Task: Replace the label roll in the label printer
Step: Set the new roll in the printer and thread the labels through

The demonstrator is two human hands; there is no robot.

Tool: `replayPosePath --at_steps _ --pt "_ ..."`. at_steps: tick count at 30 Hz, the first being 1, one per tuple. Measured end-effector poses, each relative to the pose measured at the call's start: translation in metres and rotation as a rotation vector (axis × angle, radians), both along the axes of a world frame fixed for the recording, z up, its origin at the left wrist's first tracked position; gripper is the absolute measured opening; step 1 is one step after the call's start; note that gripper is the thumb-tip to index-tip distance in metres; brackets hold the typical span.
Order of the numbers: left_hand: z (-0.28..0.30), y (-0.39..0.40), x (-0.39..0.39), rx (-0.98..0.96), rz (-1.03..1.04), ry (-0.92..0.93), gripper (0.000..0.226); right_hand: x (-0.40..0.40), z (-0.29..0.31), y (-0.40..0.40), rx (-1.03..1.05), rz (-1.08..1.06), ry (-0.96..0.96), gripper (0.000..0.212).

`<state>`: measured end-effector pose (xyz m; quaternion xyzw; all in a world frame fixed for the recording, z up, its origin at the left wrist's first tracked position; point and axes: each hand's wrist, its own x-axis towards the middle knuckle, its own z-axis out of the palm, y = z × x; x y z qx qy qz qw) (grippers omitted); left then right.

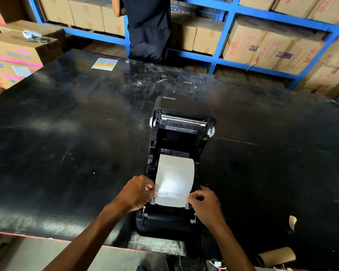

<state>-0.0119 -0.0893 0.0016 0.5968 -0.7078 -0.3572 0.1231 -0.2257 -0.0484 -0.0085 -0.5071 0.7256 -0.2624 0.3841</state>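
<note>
A black Xprinter label printer [176, 222] stands on the black table [67, 133] near its front edge, lid [182, 122] swung open and back. A white label roll [174, 173] lies in its bay, with a strip of labels pulled toward me over the front. My left hand [137, 192] pinches the strip's left edge by the left paper guide. My right hand [204, 202] pinches its right edge at the right guide.
A person in dark clothes [149, 28] stands beyond the table at blue shelving [229, 20] full of cardboard boxes. Stacked boxes [18, 53] sit at the left. A coloured sticker sheet [104, 64] lies far back. An empty cardboard core [276, 256] lies at the lower right.
</note>
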Motion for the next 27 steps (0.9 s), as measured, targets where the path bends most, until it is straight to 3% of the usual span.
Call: replayPosePath --at_steps 10,15,19,23,27 --pt "-0.005 -0.003 0.002 0.004 0.053 0.086 0.015 0.0 0.0 0.001 -0.01 0.026 0.06 0.019" --pt "-0.003 -0.003 0.003 -0.027 -0.002 0.008 0.039 0.001 0.005 0.002 -0.009 0.041 0.092 0.012" --pt "0.0 -0.007 0.002 -0.022 -0.049 -0.07 0.038 0.003 0.006 0.002 0.0 0.061 0.093 0.025" --pt "0.002 -0.009 0.004 0.038 -0.022 0.027 0.034 0.004 0.01 0.0 0.034 0.073 0.116 0.024" --pt "0.003 -0.009 0.003 0.044 -0.049 -0.011 0.041 0.003 0.011 -0.001 -0.002 0.048 0.093 0.019"
